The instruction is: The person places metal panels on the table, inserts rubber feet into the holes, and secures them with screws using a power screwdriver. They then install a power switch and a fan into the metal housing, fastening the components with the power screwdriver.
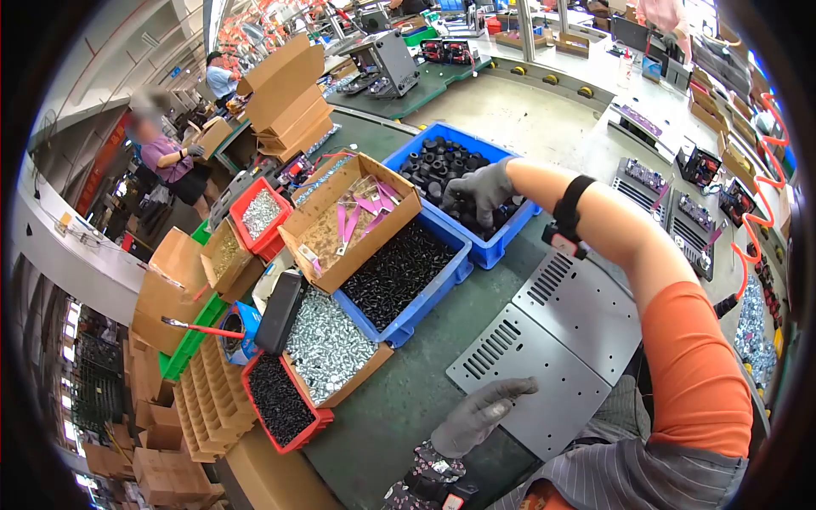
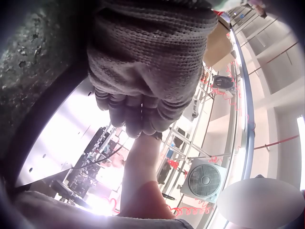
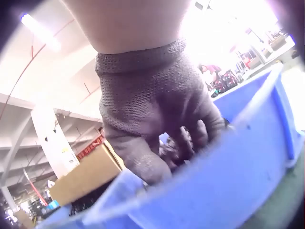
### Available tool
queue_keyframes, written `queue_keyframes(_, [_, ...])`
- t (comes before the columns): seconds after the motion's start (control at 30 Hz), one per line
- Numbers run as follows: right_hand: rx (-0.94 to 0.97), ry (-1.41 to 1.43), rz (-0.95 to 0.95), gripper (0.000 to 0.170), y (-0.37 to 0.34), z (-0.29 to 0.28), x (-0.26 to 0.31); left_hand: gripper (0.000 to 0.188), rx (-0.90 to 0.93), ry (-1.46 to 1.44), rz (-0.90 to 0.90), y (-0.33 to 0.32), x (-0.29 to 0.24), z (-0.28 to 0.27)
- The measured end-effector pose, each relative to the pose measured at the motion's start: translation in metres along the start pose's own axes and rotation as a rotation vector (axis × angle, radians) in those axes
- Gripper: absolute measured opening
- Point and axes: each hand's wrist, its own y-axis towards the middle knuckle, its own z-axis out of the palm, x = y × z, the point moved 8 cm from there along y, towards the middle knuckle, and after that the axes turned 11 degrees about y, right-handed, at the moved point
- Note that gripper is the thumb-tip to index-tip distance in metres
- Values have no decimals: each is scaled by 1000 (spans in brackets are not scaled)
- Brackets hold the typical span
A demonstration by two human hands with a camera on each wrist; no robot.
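Observation:
The gloved right hand [image 1: 486, 191] reaches down into a blue bin [image 1: 501, 249] of round black rubber parts [image 1: 438, 161]; whether its fingers hold a part cannot be told. In the right wrist view that hand [image 3: 159, 109] has its fingers spread and bent down behind the wall of the blue bin [image 3: 214, 181]. The gloved left hand [image 1: 484, 416] hovers by two grey slotted metal plates [image 1: 535, 374], fingers extended and nothing seen in them. The left wrist view shows the left hand [image 2: 147, 71] from close by, its fingers together.
A second blue bin [image 1: 399, 327] holds black screws, with a cardboard box [image 1: 319, 225] of pink-handled pieces on it. Silver fasteners [image 1: 327, 348], a red bin [image 1: 319, 421] of black parts and a cardboard divider [image 1: 208, 404] stand left on the green table [image 1: 365, 433].

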Motion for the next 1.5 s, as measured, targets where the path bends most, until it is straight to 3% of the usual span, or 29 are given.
queue_keyframes(0.03, [5,-5,5,91,1,-10,-2,47,18,6,8,1,-1,0])
queue_keyframes(0.1, [255,304,110,82,4,-15,-11,46,34,5,17,3,-1,0])
queue_keyframes(0.13, [190,38,90,75,0,-28,8,48,58,11,19,3,-1,1])
queue_keyframes(0.17, [196,37,90,75,14,-29,10,50,81,18,21,3,-2,2])
queue_keyframes(0.23, [-185,-309,-154,75,39,-62,37,46,69,15,12,3,-4,2])
queue_keyframes(0.33, [-251,-251,-120,73,59,-62,54,43,61,12,12,4,-6,1])
queue_keyframes(0.5, [-196,-409,-19,69,84,-44,49,44,69,-17,2,3,-8,1])
queue_keyframes(0.63, [-151,-348,-10,70,70,-41,35,46,85,9,-4,4,-9,1])
queue_keyframes(0.7, [27,-162,-51,78,63,-26,16,47,88,8,3,4,-9,1])
queue_keyframes(0.77, [-15,-301,-91,84,37,-17,23,49,75,-29,-9,4,-8,1])
queue_keyframes(0.83, [-69,-397,-8,85,14,-12,18,50,66,-31,-12,4,-9,1])
queue_keyframes(0.9, [-35,-79,59,80,-10,-15,15,50,52,-36,-16,5,-8,1])
queue_keyframes(0.97, [-10,66,39,80,-3,-13,-14,50,69,-62,37,6,-7,1])
queue_keyframes(1.0, [25,245,159,82,-17,-9,-18,49,62,-81,38,6,-6,0])
queue_keyframes(1.13, [-136,14,110,84,-29,-1,4,49,53,-92,43,7,-5,-1])
queue_keyframes(1.2, [-278,-234,67,87,-18,1,16,50,75,-97,61,8,-4,0])
queue_keyframes(1.23, [-326,-262,119,87,-10,4,14,52,104,-99,79,9,-5,2])
queue_keyframes(1.3, [-329,-185,145,89,-6,3,11,52,106,-103,94,9,-4,1])
queue_keyframes(1.5, [-238,-147,115,65,-16,-2,12,44,106,-164,148,10,-4,-1])
